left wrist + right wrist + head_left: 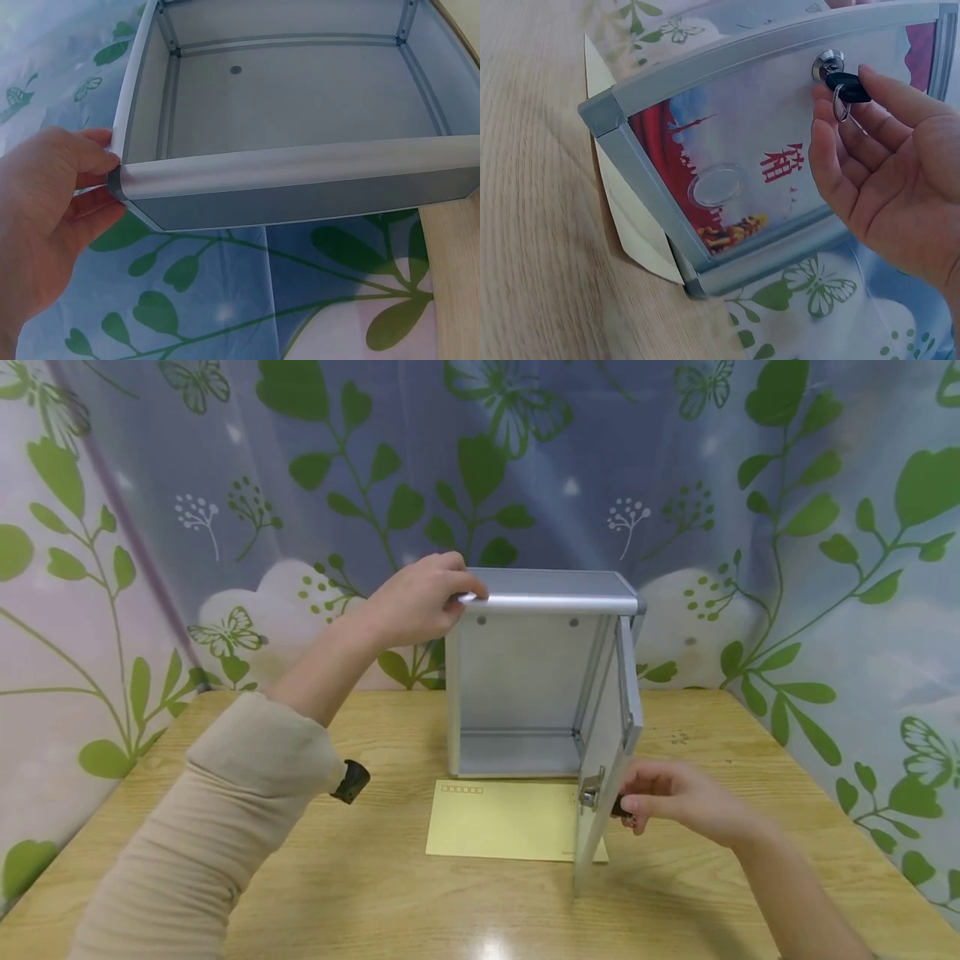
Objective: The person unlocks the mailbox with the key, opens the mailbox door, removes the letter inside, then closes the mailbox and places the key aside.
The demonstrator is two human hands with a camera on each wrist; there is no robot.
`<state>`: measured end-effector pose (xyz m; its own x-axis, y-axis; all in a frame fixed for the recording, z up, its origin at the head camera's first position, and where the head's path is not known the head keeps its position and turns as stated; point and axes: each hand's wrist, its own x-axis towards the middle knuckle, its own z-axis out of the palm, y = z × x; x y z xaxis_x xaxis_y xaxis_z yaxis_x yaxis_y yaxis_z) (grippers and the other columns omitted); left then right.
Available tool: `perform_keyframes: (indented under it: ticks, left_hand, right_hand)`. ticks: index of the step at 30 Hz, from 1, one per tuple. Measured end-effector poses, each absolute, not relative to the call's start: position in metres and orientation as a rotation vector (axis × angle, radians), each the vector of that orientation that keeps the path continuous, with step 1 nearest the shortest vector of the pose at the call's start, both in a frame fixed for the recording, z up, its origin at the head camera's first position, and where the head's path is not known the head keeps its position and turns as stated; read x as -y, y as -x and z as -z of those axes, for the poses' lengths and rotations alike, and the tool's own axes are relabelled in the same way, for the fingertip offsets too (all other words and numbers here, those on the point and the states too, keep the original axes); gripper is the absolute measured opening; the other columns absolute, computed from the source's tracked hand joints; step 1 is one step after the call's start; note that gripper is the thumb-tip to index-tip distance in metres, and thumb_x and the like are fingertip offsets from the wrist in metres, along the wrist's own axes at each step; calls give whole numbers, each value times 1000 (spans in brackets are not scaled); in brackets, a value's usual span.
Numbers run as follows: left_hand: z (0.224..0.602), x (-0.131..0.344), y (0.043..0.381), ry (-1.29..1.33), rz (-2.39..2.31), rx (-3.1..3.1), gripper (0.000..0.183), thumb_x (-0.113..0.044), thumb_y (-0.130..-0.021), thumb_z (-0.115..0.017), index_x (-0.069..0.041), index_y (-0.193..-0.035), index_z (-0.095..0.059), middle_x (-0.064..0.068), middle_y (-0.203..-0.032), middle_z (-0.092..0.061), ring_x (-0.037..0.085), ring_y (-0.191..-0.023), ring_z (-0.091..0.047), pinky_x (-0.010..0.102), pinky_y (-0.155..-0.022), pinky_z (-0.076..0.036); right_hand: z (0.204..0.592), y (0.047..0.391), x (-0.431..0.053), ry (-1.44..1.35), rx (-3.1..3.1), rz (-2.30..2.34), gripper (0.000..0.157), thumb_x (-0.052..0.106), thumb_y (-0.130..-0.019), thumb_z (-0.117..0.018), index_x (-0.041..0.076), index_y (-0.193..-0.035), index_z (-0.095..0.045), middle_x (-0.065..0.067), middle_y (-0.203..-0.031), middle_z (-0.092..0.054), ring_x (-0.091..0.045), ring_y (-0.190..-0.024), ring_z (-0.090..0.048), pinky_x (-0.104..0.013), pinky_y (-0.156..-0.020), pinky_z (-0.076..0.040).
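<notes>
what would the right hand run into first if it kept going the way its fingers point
Probably the black key in the lock of the open door; the right hand has its fingertips at it already, though actual contact is hard to judge.

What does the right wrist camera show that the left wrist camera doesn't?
Only the right wrist view shows the right hand at the black key in the lock, the door with its red printed front, and the yellow envelope lying on the table under it. Only the left wrist view shows the left hand gripping the top corner of the metal box, and the box's bare inside. Both show the silver frame, the wooden table and the leaf-print backdrop.
</notes>
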<state>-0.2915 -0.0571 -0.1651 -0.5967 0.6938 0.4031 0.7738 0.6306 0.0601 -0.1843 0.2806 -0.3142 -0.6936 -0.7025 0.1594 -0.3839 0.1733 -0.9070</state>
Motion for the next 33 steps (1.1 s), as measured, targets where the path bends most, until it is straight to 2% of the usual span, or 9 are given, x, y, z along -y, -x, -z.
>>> perform_keyframes:
  ticks: [4, 15, 23, 25, 30, 33]
  left_hand:
    - [165, 57, 290, 1152, 322, 2526, 30, -2, -91, -48, -10, -115, -65, 7, -94, -52, 22, -79, -44, 32, -68, -37]
    - [165, 56, 290, 1154, 310, 2521, 30, -2, -92, -49, -9, -116, -65, 7, -95, -53, 23, -80, -45, 33, -69, -38]
    - [166, 56, 290, 1149, 294, 2495, 30, 0, -91, -48, -8, -114, -66, 8, -95, -54, 23, -81, -47, 33, -71, -39]
    - [166, 56, 290, 1153, 293, 2485, 30, 0, -91, -48, -8, -114, -66, 8, -94, -54, 24, -80, -47, 33, -71, -39]
    - [167, 57, 289, 1163, 300, 2484, 30, 0, -91, -48, -7, -114, -65, 8, -93, -53, 24, -79, -46, 33, -70, -38]
    - [166, 56, 289, 1164, 303, 2477, 30, 0, -91, -48, -7, -113, -66, 8, -92, -53, 24, -78, -45, 33, -68, -37]
  right_hand:
    - [314, 187, -267, 1000, -2199, 1494, 10, 2, -93, -51, -3, -100, -56, -7, -85, -62, -17, -70, -61, -35, -68, -52]
    - [320, 192, -230, 928, -2256, 1580, 20, 6, -92, -55, -8, -105, -53, -16, -87, -60, -18, -70, -61, -37, -65, -54]
    - [323, 190, -211, 944, -2542, 1509, 16, 10, -91, -59, 0, -103, -59, -14, -84, -62, -25, -70, -61, -31, -62, -52]
    - [324, 190, -208, 943, -2598, 1488, 15, 11, -90, -60, 2, -102, -60, -15, -85, -62, -23, -71, -61, -31, -62, -52]
    - [323, 191, -200, 976, -2760, 1391, 17, 15, -88, -64, 5, -102, -64, -2, -87, -64, -11, -77, -59, -27, -67, -51]
    - [322, 195, -196, 1055, -2860, 1313, 16, 15, -86, -66, 6, -100, -66, 4, -86, -64, -9, -77, -58, -26, -67, -50]
